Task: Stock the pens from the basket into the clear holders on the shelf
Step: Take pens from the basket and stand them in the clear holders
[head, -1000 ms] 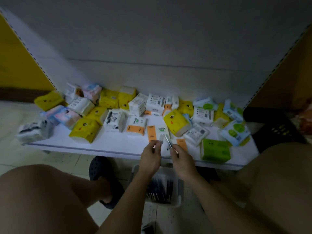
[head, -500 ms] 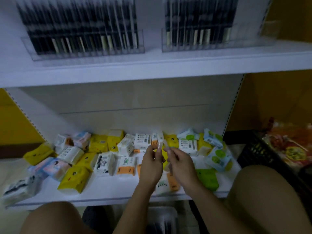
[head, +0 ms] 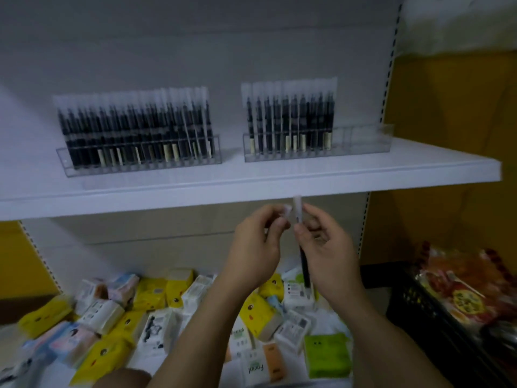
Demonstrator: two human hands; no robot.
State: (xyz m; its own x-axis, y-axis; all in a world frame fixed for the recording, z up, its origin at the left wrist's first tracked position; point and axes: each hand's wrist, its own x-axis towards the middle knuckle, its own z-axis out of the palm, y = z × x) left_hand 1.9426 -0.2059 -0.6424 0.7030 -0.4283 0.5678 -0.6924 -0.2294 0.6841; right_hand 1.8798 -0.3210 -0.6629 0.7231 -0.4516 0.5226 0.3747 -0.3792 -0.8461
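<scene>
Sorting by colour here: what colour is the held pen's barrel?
The pen has a black barrel; head view.

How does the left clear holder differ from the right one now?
The left holder is filled with pens across its width; the right holder has bare slots at its right end. Some pens at the left holder's right end lean, while the right holder's pens stand straighter. Both are clear, sit on the same shelf and hold dark pens upright.

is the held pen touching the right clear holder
Apart. The head view shows the pen pinched in the right hand down at the shelf edge, bare shelf between it and the right holder.
</scene>
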